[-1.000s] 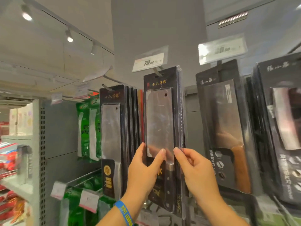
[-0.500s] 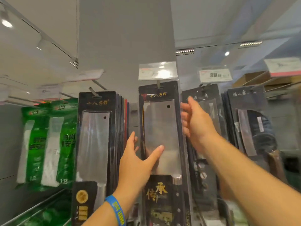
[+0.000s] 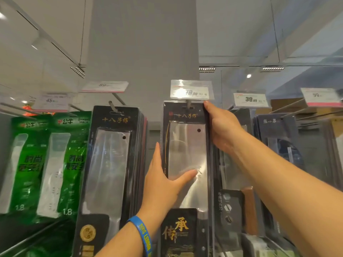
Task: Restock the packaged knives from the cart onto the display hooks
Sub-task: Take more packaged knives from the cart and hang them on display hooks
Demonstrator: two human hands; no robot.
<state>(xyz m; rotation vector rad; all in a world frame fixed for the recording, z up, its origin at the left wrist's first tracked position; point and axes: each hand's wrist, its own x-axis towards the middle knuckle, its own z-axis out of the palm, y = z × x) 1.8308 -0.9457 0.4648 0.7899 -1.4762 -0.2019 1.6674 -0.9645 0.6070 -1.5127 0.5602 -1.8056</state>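
Note:
A packaged cleaver [image 3: 187, 145] in a black card with a clear blister hangs at the centre, its top slot at the display hook [image 3: 189, 104] under a price tag [image 3: 191, 89]. My left hand [image 3: 165, 184] grips its left edge at mid-height, thumb across the blade window and fingers behind the pack. My right hand [image 3: 222, 127] holds the pack's upper right edge, fingertips at the top corner by the hook. The cart is out of view.
A stack of similar packaged cleavers [image 3: 111, 173] hangs on the hook to the left, green packaged items [image 3: 48, 164] further left. Darker knife packs [image 3: 278, 154] hang to the right. Bare hook rods [image 3: 289, 108] stick out at upper right.
My right hand has risen from the pack's lower edge to its top right corner by the hook. My left hand has kept its grip on the left edge. The view has tilted upward.

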